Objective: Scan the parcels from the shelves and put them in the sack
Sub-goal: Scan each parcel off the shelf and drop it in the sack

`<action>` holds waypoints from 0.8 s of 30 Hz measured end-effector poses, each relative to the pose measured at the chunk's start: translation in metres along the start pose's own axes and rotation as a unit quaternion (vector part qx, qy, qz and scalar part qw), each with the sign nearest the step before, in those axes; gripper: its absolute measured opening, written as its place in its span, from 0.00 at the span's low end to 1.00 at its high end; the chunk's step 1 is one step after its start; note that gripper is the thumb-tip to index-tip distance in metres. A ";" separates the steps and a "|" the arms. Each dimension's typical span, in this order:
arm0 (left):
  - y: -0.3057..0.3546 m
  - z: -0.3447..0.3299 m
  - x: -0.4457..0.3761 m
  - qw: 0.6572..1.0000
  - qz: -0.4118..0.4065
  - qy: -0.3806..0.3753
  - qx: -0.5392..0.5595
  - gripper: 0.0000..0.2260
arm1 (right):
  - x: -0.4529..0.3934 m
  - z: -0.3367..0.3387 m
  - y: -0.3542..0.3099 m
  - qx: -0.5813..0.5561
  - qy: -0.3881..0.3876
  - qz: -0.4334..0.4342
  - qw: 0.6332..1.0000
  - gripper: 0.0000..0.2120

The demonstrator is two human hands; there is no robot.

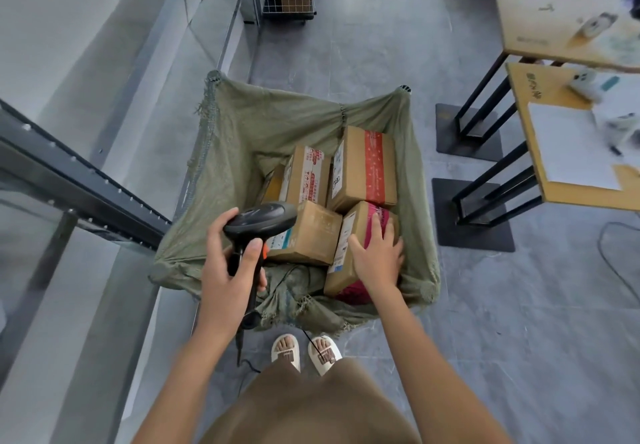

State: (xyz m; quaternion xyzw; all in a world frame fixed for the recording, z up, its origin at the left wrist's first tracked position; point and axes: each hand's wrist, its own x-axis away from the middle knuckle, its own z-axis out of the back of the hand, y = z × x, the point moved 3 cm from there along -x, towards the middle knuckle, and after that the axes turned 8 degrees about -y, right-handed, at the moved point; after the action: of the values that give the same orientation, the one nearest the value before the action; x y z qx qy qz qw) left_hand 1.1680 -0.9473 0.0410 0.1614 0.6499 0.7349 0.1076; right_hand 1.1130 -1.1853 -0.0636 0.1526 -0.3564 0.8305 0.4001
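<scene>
a person stands at the near edge of an open green sack (242,125), hung by its corners so the mouth stays wide for loading. the left hand (227,272) is curled round the handle of a black scanner (258,224), thumb by the orange trigger, its head tilted over the boxes, seemingly kept ready for the next label. the right hand (379,256) lies with fingers spread and fairly straight on a pink-taped box (349,246) at the sack's near right corner, apparently pressing it into place rather than gripping it. three more boxes sit beside and behind it, packed close. a dark shelf frame (79,180) runs along the left; tables (554,139) stand to the right.
</scene>
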 end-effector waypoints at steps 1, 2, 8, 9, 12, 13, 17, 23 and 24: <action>0.000 0.000 0.000 1.000 -0.001 0.000 0.001 0.21 | 0.000 -0.001 0.000 -0.008 0.008 0.001 1.000 0.35; 0.001 0.000 0.000 1.000 -0.003 0.002 0.001 0.21 | 0.000 -0.002 0.001 -0.014 0.016 0.002 1.000 0.35; 0.002 -0.001 0.007 1.000 -0.010 0.022 -0.011 0.18 | -0.002 -0.003 0.003 -0.023 0.021 0.025 0.999 0.37; 0.002 -0.001 0.009 1.000 -0.012 0.026 -0.014 0.18 | 0.000 -0.002 0.003 -0.029 0.022 0.037 0.999 0.37; -0.001 -0.006 0.015 0.999 -0.011 0.040 -0.026 0.18 | 0.014 0.001 -0.001 -0.041 0.041 0.087 0.995 0.38; -0.002 -0.008 0.019 0.998 -0.010 0.046 -0.031 0.18 | 0.020 0.000 -0.004 -0.038 0.048 0.113 0.992 0.38; -0.004 -0.009 0.039 0.995 0.004 0.080 -0.060 0.18 | 0.046 -0.015 -0.031 -0.005 0.044 0.250 0.967 0.36; -0.019 0.024 0.105 0.973 0.052 0.218 -0.059 0.18 | 0.084 -0.065 -0.078 0.027 -0.039 0.423 0.905 0.35; -0.023 0.032 0.121 0.965 0.060 0.247 -0.057 0.18 | 0.094 -0.075 -0.084 0.035 -0.060 0.443 0.894 0.35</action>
State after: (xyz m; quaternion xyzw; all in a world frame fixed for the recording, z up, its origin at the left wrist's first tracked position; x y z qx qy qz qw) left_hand 1.0672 -0.8701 0.0337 0.0065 0.6024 0.7929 -0.0914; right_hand 1.1208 -1.0440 -0.0265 0.0425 -0.3809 0.9229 -0.0367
